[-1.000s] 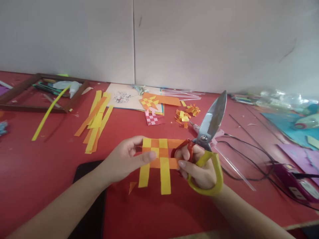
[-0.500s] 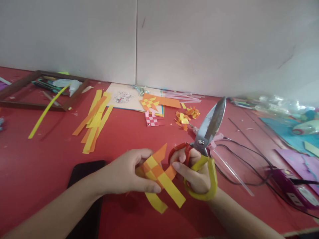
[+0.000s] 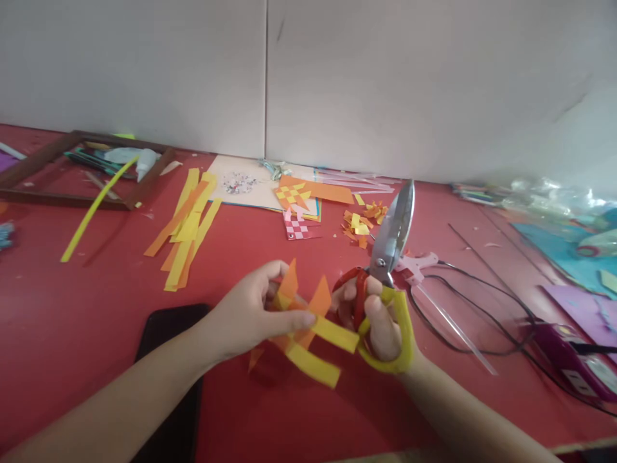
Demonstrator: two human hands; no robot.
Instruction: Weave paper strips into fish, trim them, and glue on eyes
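My left hand (image 3: 260, 308) pinches a woven piece of orange and yellow paper strips (image 3: 313, 366), thumb on top and fingers mostly hidden behind it. Two orange points stick up from the weave, and two yellow ends reach toward the right. In my right hand (image 3: 376, 315) is a pair of scissors (image 3: 393, 225), blades pointing up and closed together, one handle red and the other yellow. The right fingers sit in the handles, close to the yellow strip ends. Beneath my left forearm lies a black phone-like slab (image 3: 176, 411).
Loose yellow and orange strips (image 3: 187, 231) lie left, near a wooden frame (image 3: 130, 193) holding tools. At the back are a woven orange fish (image 3: 293, 193), a pink checkered one (image 3: 296, 225) and paper scraps (image 3: 361, 222). A glue gun (image 3: 417, 267) and purple power strip (image 3: 573, 360) with cables sit right.
The woven paper has been turned in my left hand, its yellow ends now pointing more to the right. My right hand has let go of the orange strip, and the scissors have shifted slightly left.
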